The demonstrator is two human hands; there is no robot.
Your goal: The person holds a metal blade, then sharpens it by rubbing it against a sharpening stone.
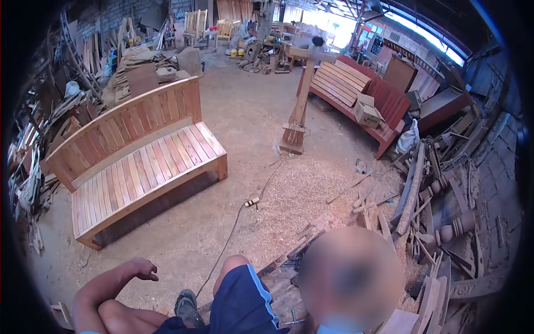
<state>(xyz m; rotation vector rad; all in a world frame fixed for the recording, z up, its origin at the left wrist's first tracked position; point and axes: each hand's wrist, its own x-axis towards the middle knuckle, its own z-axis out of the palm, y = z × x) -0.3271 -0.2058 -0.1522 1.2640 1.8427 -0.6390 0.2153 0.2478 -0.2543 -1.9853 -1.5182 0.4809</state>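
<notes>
My left hand (146, 270) hangs in the air at the lower left, beyond my bent bare leg. Its fingers are loosely bent and a little apart, and I see nothing in them. The wooden bench (146, 170) stands past that hand, not touching it. My right hand does not show; a round blurred patch covers the lower right. Below are my blue shorts (242, 300) and a dark shoe (188, 307) on the floor. A small metal clamp-like piece (293, 318) lies beside my leg.
A cord with an inline connector (252, 202) crosses the floor beside wood shavings (308, 192). An upright wooden post (298, 111) stands on a base ahead. A red bench (384, 100) holds slats and a cardboard box (367, 111). Scrap wood (434, 222) piles up at the right.
</notes>
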